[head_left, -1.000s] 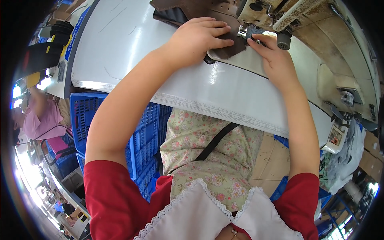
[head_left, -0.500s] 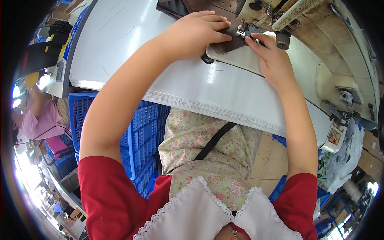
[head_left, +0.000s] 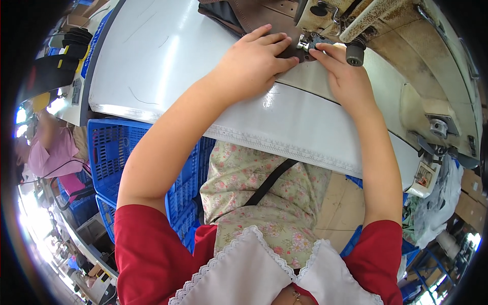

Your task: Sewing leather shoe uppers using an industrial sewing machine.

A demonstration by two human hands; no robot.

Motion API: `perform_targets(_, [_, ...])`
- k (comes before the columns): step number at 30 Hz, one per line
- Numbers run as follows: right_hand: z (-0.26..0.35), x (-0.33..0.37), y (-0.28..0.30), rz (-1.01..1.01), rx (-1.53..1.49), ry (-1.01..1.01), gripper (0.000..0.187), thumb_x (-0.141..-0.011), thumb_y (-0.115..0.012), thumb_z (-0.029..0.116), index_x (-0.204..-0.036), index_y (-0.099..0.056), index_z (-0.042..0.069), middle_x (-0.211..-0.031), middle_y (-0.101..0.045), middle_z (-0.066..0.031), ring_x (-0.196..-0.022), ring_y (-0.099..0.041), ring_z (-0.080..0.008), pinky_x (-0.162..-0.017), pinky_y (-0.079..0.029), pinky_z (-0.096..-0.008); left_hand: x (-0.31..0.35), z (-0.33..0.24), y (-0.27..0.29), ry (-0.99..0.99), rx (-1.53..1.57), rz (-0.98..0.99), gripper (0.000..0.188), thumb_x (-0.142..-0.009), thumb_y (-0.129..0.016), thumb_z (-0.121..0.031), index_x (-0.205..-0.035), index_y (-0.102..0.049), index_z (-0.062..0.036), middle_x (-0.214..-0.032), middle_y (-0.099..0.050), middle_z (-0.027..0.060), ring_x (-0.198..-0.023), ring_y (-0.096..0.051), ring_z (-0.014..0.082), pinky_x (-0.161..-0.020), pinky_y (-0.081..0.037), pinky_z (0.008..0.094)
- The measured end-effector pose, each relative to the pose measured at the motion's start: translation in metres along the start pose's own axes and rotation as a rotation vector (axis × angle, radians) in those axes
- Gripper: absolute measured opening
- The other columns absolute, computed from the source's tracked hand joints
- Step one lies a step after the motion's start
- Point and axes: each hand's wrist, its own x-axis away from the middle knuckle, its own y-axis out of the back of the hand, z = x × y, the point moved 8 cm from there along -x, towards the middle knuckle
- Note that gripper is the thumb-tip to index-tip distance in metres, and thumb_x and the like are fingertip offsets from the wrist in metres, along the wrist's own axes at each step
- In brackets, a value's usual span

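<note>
A brown leather-like piece point(head_left: 274, 21) lies under the head of a sewing machine point(head_left: 376, 30) at the top of the head view. On its near part my left hand point(head_left: 258, 62) rests palm down, fingers stretched and apart. The metal presser foot point(head_left: 303, 43) sits just right of those fingertips. My right hand point(head_left: 346, 76) is at the foot's right side, thumb and forefinger brought close together beside a small dark metal block point(head_left: 320, 39). What lies between these fingertips is hidden. A dark, folded part point(head_left: 221, 12) of the work lies behind my left hand.
The white table point(head_left: 152, 56) has a ruler strip point(head_left: 284, 148) along its near edge. Blue plastic crates point(head_left: 119, 152) stand below it at left. A round knob point(head_left: 355, 53) hangs above my right hand. Clear plastic bags point(head_left: 437, 203) hang at right. Another person point(head_left: 53, 152) sits far left.
My left hand has shifted slightly right and toward me, now covering the black wheel at the machine bed's end. The brown piece's near edge has drawn back. My right hand stays almost in place.
</note>
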Motion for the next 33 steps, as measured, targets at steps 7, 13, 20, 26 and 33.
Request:
perform_targets(7, [-0.002,0.003,-0.002,-0.025,0.001,0.046,0.043,-0.077,-0.057,-0.005,-0.11,-0.071,0.016,-0.114,-0.065,-0.0067,-0.105,-0.06,-0.0296,-0.09,-0.05,-0.04,0.0,-0.006,-0.001,0.042,0.031,-0.051,0.04,-0.08,-0.063,-0.01,-0.119,-0.069,-0.0176,-0.133,-0.057,0.0155,-0.13,-0.049,0.0288,-0.113,-0.035,0.0466])
perform_targets(13, [0.004,0.0,0.0,-0.032,0.005,0.065,0.042,-0.077,-0.057,-0.005,-0.11,-0.072,0.016,-0.112,-0.065,-0.0075,-0.103,-0.06,-0.0304,-0.088,-0.05,-0.0407,0.003,0.001,-0.001,0.041,0.132,-0.089,0.039,-0.081,-0.061,-0.009,-0.118,-0.069,-0.0154,-0.133,-0.057,0.0176,-0.131,-0.047,0.0311,-0.113,-0.034,0.0474])
perform_targets(20, [0.004,-0.001,0.0,-0.043,0.033,0.065,0.041,-0.077,-0.057,-0.004,-0.11,-0.072,0.016,-0.11,-0.066,-0.0081,-0.102,-0.061,-0.0308,-0.087,-0.05,-0.041,0.002,0.005,-0.004,0.037,0.164,-0.087,0.037,-0.084,-0.06,-0.008,-0.12,-0.068,-0.014,-0.134,-0.056,0.0189,-0.131,-0.047,0.0323,-0.113,-0.034,0.047])
perform_targets(26, [0.003,-0.001,-0.003,-0.038,0.058,0.049,0.042,-0.078,-0.058,-0.004,-0.111,-0.072,0.017,-0.111,-0.065,-0.0076,-0.101,-0.06,-0.0314,-0.088,-0.049,-0.0419,-0.003,0.011,-0.005,0.028,0.179,-0.064,0.04,-0.082,-0.059,-0.006,-0.12,-0.068,-0.0133,-0.138,-0.054,0.0157,-0.133,-0.045,0.0299,-0.116,-0.03,0.0466])
perform_targets(33, [-0.001,-0.001,-0.006,-0.044,0.065,0.076,0.044,-0.077,-0.059,-0.004,-0.113,-0.071,0.019,-0.111,-0.065,-0.0064,-0.101,-0.06,-0.0303,-0.089,-0.048,-0.042,-0.006,0.02,-0.008,0.018,0.201,-0.01,0.047,-0.076,-0.058,0.0,-0.12,-0.068,-0.0129,-0.139,-0.054,0.0122,-0.135,-0.043,0.0265,-0.118,-0.026,0.0472])
